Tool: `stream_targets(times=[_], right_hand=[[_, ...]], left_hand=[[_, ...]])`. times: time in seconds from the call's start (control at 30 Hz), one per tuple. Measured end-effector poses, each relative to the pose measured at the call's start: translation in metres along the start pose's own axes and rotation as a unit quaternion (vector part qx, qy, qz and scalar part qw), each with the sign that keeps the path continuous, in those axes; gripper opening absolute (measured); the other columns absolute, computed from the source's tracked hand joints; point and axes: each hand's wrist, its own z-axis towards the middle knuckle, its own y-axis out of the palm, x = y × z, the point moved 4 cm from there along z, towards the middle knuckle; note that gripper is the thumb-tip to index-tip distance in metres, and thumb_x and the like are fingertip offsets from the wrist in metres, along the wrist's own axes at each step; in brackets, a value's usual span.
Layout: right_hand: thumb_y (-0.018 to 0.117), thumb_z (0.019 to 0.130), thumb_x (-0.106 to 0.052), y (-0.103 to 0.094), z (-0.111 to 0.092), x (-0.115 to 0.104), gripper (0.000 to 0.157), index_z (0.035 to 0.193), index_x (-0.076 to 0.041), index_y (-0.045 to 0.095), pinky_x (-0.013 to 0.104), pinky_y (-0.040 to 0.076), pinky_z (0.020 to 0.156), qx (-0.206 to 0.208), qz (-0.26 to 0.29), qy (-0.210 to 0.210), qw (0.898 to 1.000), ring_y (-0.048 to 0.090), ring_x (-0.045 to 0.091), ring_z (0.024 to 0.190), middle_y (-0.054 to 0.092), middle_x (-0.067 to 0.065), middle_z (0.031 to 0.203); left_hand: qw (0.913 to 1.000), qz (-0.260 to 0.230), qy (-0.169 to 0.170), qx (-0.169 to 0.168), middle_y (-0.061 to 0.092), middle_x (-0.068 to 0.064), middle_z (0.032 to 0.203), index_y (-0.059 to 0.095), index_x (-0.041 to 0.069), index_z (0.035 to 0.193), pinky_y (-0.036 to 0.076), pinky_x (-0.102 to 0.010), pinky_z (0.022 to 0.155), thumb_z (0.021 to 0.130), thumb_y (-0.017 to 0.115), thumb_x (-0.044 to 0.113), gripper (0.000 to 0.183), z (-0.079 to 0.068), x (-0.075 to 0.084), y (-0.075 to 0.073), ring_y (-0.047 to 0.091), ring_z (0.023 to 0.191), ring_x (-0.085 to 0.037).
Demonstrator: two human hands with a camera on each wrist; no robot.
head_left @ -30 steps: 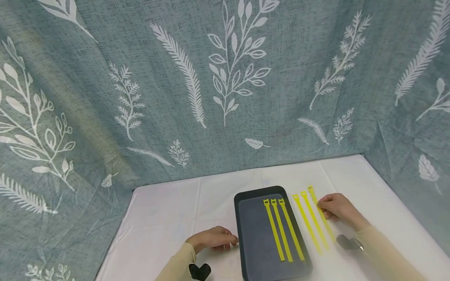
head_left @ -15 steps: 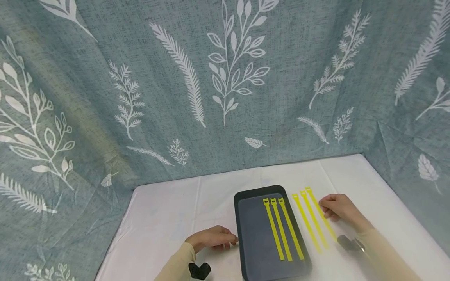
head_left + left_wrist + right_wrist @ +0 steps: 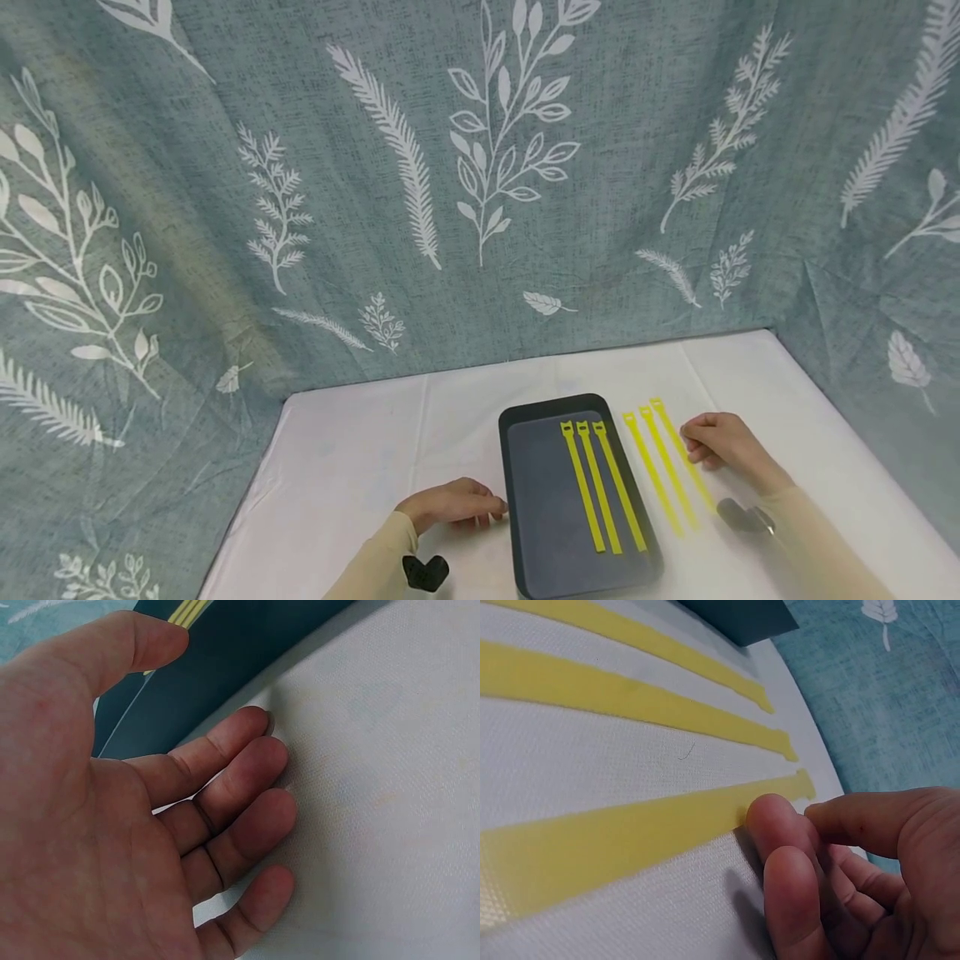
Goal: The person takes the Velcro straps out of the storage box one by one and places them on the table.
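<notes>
Three yellow hook-and-loop cable ties [image 3: 602, 492] lie side by side in the right half of a dark grey tray [image 3: 536, 500]. To the tray's right, more yellow ties [image 3: 652, 468] lie on the white cloth, roughly parallel. At the rightmost tie [image 3: 630, 844] is my right hand [image 3: 726, 446], fingers bent, one fingertip right at the tie's edge in the right wrist view; the thumb is off the tie. My left hand [image 3: 453, 504] rests by the tray's left wall, fingers loosely bent, palm holding nothing in the left wrist view.
White cloth [image 3: 352, 467] covers the table. A blue-green curtain [image 3: 480, 308] with white leaf prints hangs behind and along both sides. Dark wrist-worn devices show below the left hand [image 3: 426, 573] and at the right wrist [image 3: 744, 517].
The rightmost tie's slotted end has shifted slightly left, bringing it closer in line with its neighbours. My right hand has moved slightly right. The left hand has stayed by the tray.
</notes>
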Motion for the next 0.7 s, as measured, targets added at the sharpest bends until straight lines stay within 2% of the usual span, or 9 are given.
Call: stream_targets(times=[0.2,0.47,0.7], right_hand=[[0.057,0.101,-0.022,-0.001,0.001,0.0,0.029,0.106,0.006,0.062,0.026,0.055,0.057,-0.016,0.012,0.003,1.0,0.065,0.008,0.062,0.066,-0.002,0.073],[0.057,0.102,-0.022,-0.003,0.004,-0.008,0.029,0.108,0.006,0.061,0.025,0.056,0.058,-0.045,0.052,0.009,0.998,0.066,0.007,0.062,0.066,-0.003,0.074],[0.057,0.102,-0.022,-0.001,0.003,-0.033,0.031,0.111,0.008,0.06,0.025,0.055,0.06,-0.04,0.048,-0.005,0.998,0.062,0.008,0.063,0.064,-0.003,0.074]], left_hand=[[1.0,0.006,-0.001,0.001,0.059,0.002,0.08,0.074,0.009,0.097,0.037,-0.027,0.066,0.089,0.062,0.04,0.034,-0.001,0.0,-0.001,0.048,0.071,-0.013],[1.0,0.007,-0.001,0.002,0.058,0.003,0.078,0.073,0.01,0.095,0.035,-0.026,0.062,0.089,0.062,0.04,0.033,0.0,0.001,-0.005,0.044,0.066,-0.012],[0.9999,0.007,-0.011,0.004,0.059,0.003,0.079,0.073,0.011,0.095,0.037,-0.027,0.066,0.088,0.062,0.04,0.032,-0.001,-0.001,-0.001,0.046,0.07,-0.013]])
